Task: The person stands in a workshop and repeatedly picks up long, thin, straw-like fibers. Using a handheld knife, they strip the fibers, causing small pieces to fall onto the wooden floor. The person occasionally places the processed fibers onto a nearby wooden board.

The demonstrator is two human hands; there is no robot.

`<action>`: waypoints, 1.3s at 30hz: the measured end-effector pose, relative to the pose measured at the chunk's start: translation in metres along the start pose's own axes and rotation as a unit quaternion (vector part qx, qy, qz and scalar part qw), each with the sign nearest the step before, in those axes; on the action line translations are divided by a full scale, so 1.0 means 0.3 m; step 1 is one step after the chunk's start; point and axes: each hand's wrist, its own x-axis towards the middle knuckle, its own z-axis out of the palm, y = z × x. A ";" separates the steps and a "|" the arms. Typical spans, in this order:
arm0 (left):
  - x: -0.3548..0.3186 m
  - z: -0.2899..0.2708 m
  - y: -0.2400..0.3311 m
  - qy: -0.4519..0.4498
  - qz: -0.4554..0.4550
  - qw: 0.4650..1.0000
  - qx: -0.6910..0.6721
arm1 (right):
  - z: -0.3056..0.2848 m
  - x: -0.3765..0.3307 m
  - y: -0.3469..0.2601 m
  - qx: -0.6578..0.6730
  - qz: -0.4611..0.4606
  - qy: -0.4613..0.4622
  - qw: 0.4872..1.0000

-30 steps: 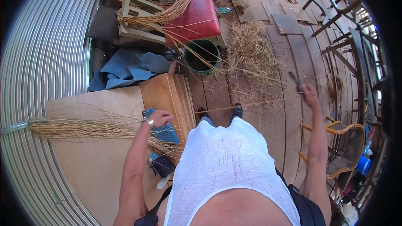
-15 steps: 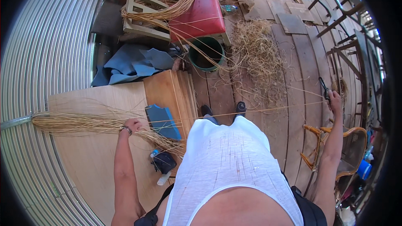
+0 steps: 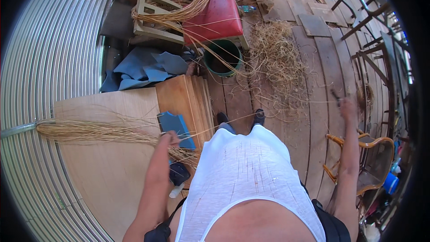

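Since half a second ago, the right hand (image 3: 347, 107) has swung inward from the far right, and the left hand (image 3: 169, 140) has shifted slightly right along the straw bundle (image 3: 94, 131) lying across the plywood bench (image 3: 107, 175). Left fingers pinch the bundle beside the blue block (image 3: 175, 125). A single strand (image 3: 273, 111) runs taut to the right hand, fingers closed on it and on a small dark tool (image 3: 335, 94).

Straw bundle (image 3: 98, 131) on board (image 3: 107, 175), left; bucket (image 3: 222, 58) ahead, perhaps beside stool (image 3: 212, 18).
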 end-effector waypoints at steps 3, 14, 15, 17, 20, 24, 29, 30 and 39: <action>0.021 -0.067 0.673 -0.024 0.171 0.977 0.125 | 0.116 -0.190 -0.213 0.094 -0.092 -0.036 0.991; -0.283 -0.106 1.582 0.012 0.346 0.894 -0.286 | 0.056 -0.644 -0.865 0.615 -0.018 -0.285 0.735; -0.296 -0.095 1.568 0.006 0.344 0.899 -0.269 | 0.053 -0.653 -0.896 0.638 -0.011 -0.262 0.724; -0.283 -0.065 1.535 -0.011 0.361 0.900 -0.244 | 0.058 -0.666 -0.930 0.643 0.000 -0.213 0.736; -0.260 -0.020 1.498 0.024 0.389 0.882 -0.266 | 0.063 -0.687 -0.979 0.614 0.010 -0.149 0.775; -0.282 -0.027 1.480 0.055 0.374 0.891 -0.252 | 0.092 -0.709 -1.015 0.655 0.061 -0.168 0.734; -0.314 -0.027 1.454 0.137 0.375 0.895 -0.201 | 0.144 -0.706 -1.030 0.646 0.085 -0.179 0.737; -0.309 -0.022 1.446 0.145 0.382 0.891 -0.198 | 0.149 -0.700 -1.033 0.631 0.092 -0.182 0.749; -0.558 -0.110 1.010 0.155 0.364 0.908 -0.137 | 0.174 -0.372 -0.655 0.515 0.104 -0.044 0.850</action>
